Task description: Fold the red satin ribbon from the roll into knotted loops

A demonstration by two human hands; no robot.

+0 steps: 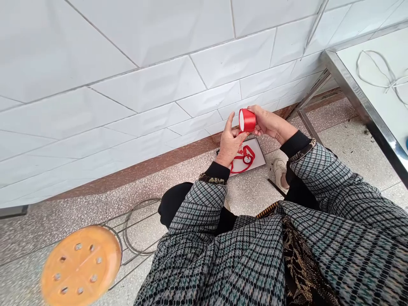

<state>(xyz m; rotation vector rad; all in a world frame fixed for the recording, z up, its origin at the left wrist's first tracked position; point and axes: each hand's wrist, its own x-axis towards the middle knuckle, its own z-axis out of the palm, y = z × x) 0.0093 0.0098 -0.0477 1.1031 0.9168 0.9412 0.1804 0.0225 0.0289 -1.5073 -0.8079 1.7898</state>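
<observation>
A roll of glossy red ribbon [250, 120] with a white side is held up in front of me. My right hand [269, 123] is closed around its right side. At the roll's lower left, my left hand [228, 144] pinches the ribbon between thumb and fingers, its index finger raised. Below the hands, a flat white rectangular board or box [259, 158] with a dark edge lies on the floor. Loose red ribbon [250, 149] is looped over it, around a small round white-faced piece [247, 160]. My left hand and wrist hide part of the board.
White wall tiles [153, 85] rise directly ahead. A metal-edged table [366, 102] with a coiled white cable [390, 78] stands at right. An orange round stool [79, 265] with wire legs is at lower left. My shoe [280, 173] is beside the board.
</observation>
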